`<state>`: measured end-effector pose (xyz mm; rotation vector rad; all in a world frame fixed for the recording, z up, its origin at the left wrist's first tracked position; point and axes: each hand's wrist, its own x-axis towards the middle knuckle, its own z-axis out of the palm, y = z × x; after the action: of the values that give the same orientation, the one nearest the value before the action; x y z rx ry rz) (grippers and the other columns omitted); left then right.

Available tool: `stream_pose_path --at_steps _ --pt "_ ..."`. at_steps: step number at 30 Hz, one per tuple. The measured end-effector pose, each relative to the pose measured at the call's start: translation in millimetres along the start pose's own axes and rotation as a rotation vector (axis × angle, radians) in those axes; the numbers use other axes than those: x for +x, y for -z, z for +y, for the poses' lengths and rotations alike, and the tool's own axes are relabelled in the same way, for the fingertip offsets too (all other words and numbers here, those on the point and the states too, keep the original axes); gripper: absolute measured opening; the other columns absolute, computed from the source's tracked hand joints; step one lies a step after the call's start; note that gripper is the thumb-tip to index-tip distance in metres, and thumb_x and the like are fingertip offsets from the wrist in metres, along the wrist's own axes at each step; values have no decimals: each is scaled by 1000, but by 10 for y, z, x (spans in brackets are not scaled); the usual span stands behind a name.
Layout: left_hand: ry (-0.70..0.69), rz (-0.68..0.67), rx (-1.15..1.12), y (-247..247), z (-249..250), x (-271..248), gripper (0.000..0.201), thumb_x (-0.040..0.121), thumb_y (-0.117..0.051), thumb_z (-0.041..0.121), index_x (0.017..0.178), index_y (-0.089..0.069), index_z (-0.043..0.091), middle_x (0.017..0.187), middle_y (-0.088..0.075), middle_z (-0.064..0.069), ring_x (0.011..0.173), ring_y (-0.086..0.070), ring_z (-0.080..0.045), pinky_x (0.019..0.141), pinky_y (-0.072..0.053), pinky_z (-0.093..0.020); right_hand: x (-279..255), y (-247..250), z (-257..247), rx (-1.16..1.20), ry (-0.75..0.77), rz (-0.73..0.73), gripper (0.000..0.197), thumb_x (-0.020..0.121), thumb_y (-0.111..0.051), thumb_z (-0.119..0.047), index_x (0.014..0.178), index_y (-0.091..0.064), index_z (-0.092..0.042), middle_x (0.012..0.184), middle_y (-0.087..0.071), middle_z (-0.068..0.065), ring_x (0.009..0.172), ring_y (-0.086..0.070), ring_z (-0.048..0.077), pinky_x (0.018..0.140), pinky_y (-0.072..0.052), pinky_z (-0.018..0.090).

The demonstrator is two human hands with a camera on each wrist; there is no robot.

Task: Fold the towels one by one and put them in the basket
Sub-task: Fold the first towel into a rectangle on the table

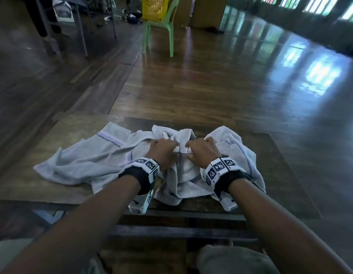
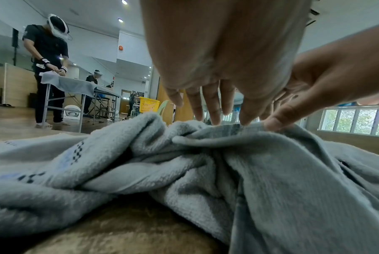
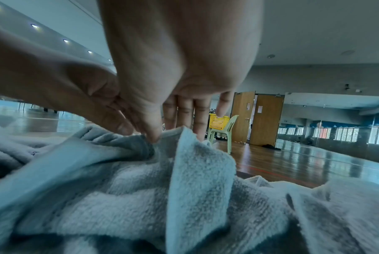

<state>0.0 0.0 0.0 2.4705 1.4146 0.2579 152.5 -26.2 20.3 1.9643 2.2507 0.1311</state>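
Note:
Crumpled pale grey towels [image 1: 96, 157] with checkered borders lie heaped on a low wooden table [image 1: 59, 127]. Both hands meet at the middle of the heap. My left hand [image 1: 174, 145] curls its fingers down onto a raised towel hem [image 2: 218, 128] and pinches it. Just right of it, my right hand [image 1: 188, 145] pinches the same hem between thumb and fingers [image 3: 157, 137]. A fold of towel [image 3: 201, 163] stands up beneath the right hand. The yellow basket [image 1: 155, 8] sits far off on a green chair [image 1: 159, 34].
Shiny wooden floor stretches beyond the table's far edge. A metal-legged table [image 1: 80, 36] stands at the back left. In the left wrist view another person [image 2: 47, 56] works at a table [image 2: 75, 86]. Wooden doors [image 3: 258, 118] stand behind the chair.

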Motion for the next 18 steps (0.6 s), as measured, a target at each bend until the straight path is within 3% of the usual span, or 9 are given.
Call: stream_pose_path --at_steps 2,4,8,12,15,18 --pt "24 -16 34 18 18 -29 35 89 -48 27 123 -54 22 123 -54 0 123 -38 -24 100 -27 -46 -13 15 8 -29 10 10 19 86 -53 -26 101 -65 -25 102 -70 0 102 -62 23 94 -32 41" --pt "24 -7 84 45 35 -74 27 88 -49 27 110 -63 28 114 -57 2 119 -39 -24 97 -25 -46 -70 66 21 -17 -8 27 17 86 -49 -23 91 -66 -24 97 -70 -1 98 -63 23 93 -31 41" --pt "26 102 25 244 55 -175 19 88 -50 27 98 -65 32 103 -56 8 116 -42 -16 100 -19 -43 -222 369 102 190 -11 136 18 91 -49 -27 95 -66 -26 100 -71 -5 99 -62 17 95 -25 37" --pt "-49 206 12 662 102 -286 16 89 -51 17 97 -63 25 94 -60 4 108 -49 -17 73 -19 -27 -379 871 211 282 -20 259 15 91 -52 -31 92 -66 -26 98 -70 -8 96 -62 11 99 -24 36" --pt "2 333 48 1057 122 -371 10 88 -53 26 79 -55 30 79 -57 7 103 -52 -17 86 -20 -36 -514 1359 302 321 -28 356 12 89 -55 -31 87 -65 -26 92 -70 -9 93 -62 9 98 -24 36" --pt "-3 437 76 1468 145 -411 16 87 -53 27 72 -52 21 77 -61 1 95 -57 -21 69 -9 -33 -607 1793 388 302 -42 434 9 88 -58 -31 86 -65 -27 94 -71 -9 95 -62 9 99 -26 36"
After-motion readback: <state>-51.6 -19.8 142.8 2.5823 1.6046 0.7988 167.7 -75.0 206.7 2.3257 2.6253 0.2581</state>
